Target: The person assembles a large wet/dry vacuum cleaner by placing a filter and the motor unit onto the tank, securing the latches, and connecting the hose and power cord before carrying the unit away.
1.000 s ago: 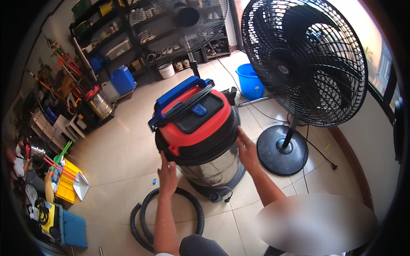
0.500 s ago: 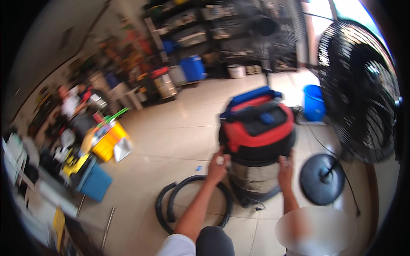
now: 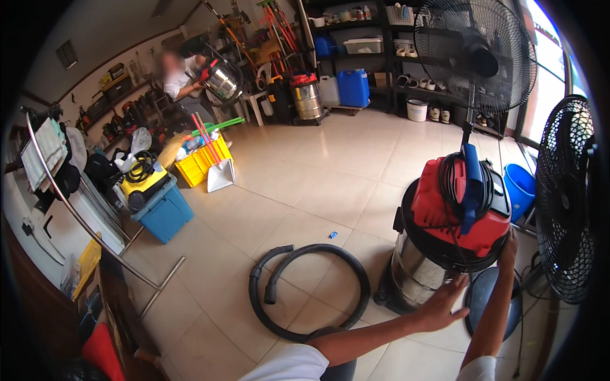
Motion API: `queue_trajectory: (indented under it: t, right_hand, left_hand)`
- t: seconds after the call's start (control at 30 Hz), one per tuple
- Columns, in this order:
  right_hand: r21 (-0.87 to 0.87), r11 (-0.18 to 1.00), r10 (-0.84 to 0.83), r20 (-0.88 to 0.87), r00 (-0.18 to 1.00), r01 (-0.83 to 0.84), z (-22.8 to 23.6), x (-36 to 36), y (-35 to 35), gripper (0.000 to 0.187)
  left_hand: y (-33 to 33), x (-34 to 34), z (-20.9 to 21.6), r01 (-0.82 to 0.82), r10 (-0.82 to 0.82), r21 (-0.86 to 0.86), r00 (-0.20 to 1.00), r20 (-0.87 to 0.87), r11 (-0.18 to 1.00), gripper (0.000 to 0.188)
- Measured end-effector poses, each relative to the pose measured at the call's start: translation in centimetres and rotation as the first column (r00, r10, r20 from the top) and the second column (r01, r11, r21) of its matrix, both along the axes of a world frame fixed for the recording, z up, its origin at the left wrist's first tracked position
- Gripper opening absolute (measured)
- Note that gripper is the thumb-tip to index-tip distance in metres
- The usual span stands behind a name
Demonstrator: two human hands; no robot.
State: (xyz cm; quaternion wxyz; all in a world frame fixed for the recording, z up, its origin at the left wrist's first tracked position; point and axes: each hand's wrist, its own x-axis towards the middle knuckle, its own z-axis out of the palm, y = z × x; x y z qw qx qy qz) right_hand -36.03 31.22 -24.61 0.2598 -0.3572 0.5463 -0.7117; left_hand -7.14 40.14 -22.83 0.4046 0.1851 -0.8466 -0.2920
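A wet-dry vacuum cleaner (image 3: 422, 270) stands on the floor at the right, with a red and black lid, a blue handle and a steel drum. Its black cord (image 3: 452, 184) is coiled round the handle. My left hand (image 3: 443, 306) is open beside the drum, fingers spread and their tips near its lower right side. At the lid's black rim on the right, my right hand (image 3: 508, 251) grips the edge, its fingers partly hidden. A loose black hose (image 3: 362, 273) lies curled on the floor to the left of the vacuum.
Fans (image 3: 473, 57) stand at the right near a blue bucket (image 3: 520, 190). A round black base (image 3: 480, 301) lies by my hands. Left are a yellow crate (image 3: 197, 168) and a blue bin (image 3: 166, 213). Far back, a person (image 3: 181, 79) holds another vacuum (image 3: 222, 79).
The vacuum has turned, so its coiled cord now faces me. My left hand has left the lid's left side and crossed to the right. The view has swung left.
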Motion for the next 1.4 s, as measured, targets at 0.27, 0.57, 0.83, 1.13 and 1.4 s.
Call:
queue_trajectory:
  t: [0.27, 0.57, 0.83, 1.13, 1.4]
  right_hand:
    - [-0.036, 0.904, -0.409, -0.358, 0.839, 0.426, 3.1, -0.9, 8.0, 0.040]
    - [0.014, 0.955, -0.277, -0.327, 0.904, 0.298, 5.6, 10.2, 10.7, 0.045]
    - [0.363, 0.932, 0.013, -0.100, 0.995, 0.024, 2.0, -0.4, 7.3, 0.057]
    - [0.186, 0.982, 0.028, 0.045, 0.999, -0.036, -0.8, -4.9, 4.1, 0.044]
    - [0.260, 0.964, -0.052, -0.048, 0.998, 0.063, 0.2, -5.3, 3.6, 0.044]
  left_hand:
    - [-3.1, 6.0, 0.1, -0.075, 0.203, 0.395, 0.934, -0.294, 0.916, 0.032]
    - [-14.3, 11.8, -4.3, -0.287, 0.655, 0.795, 0.735, -0.175, 0.535, 0.032]
    - [-16.0, 21.2, -16.7, -0.850, 0.522, 0.328, 0.516, 0.679, 0.412, 0.053]
    - [-0.1, 39.2, -28.0, -0.776, 0.288, 0.050, -0.173, 0.942, -0.629, 0.078]
    - [3.2, 42.5, -31.6, -0.845, 0.430, 0.168, -0.080, 0.899, -0.507, 0.095]
